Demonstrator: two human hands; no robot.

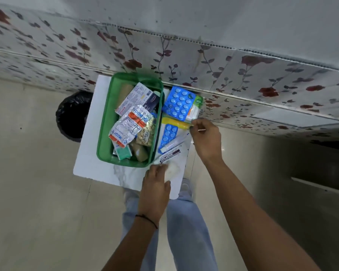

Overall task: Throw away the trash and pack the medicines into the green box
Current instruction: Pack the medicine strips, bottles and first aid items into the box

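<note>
1. Fingers: the right hand [205, 137] is pinching the near corner of the small green-and-white medicine carton [194, 110], with a thin stick-like item caught between the fingers; what that item is cannot be told. The left hand [157, 184] lies palm-down on a crumpled white wad, apparently tissue [172, 169], with fingers curled over it; whether they have closed on it cannot be told.
2. Reference layout: the green box [106, 122] stands at the centre of the small white table [90, 159]. It already holds foil blister strips, a white carton and brown packets.
3. Unpacked medicines, all at 3 o'clock of the box: a large blue blister card [177, 103] toward 2 o'clock, a yellow packet [172, 122] just below it, a smaller blue blister strip [168, 134], and two ointment tubes, one marked CIPLADINE [169, 155], toward 4 o'clock.
4. Waste point: the black-lined bin [72, 116] stands on the floor at 9 o'clock of the box, beyond the table edge.
5. Step in hand, by judgement: packing is partly done; the carton is being lifted for transfer while the wad is gathered as trash.
6. Next move calls for: carry the carton toward 9 o'clock into the box, clear of the rim, then take the wad across the box to the bin.
</note>
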